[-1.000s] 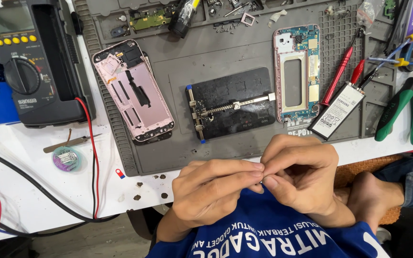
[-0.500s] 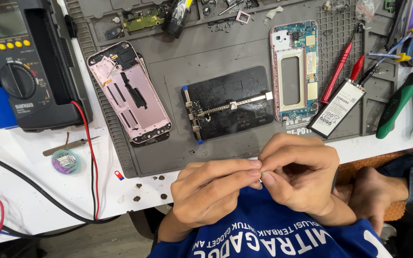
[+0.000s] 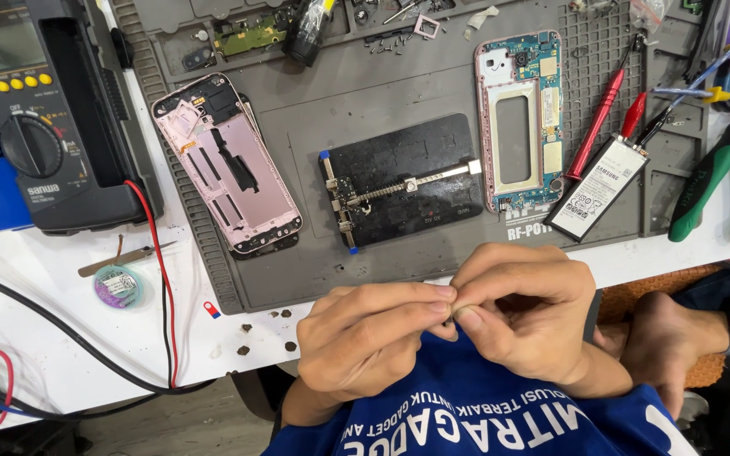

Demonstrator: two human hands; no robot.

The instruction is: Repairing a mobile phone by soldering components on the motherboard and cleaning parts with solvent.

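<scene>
Both hands are low at the near edge of the grey work mat (image 3: 382, 76), fingertips pressed together. The left hand (image 3: 365, 338) and right hand (image 3: 525, 308) pinch something tiny between them; what it is, I cannot tell. Just beyond sits the black board holder (image 3: 403, 179), with the pink phone frame (image 3: 230, 165) to its left.

Something tiny, perhaps, hidden between pinching hands (image 3: 454, 321)
</scene>
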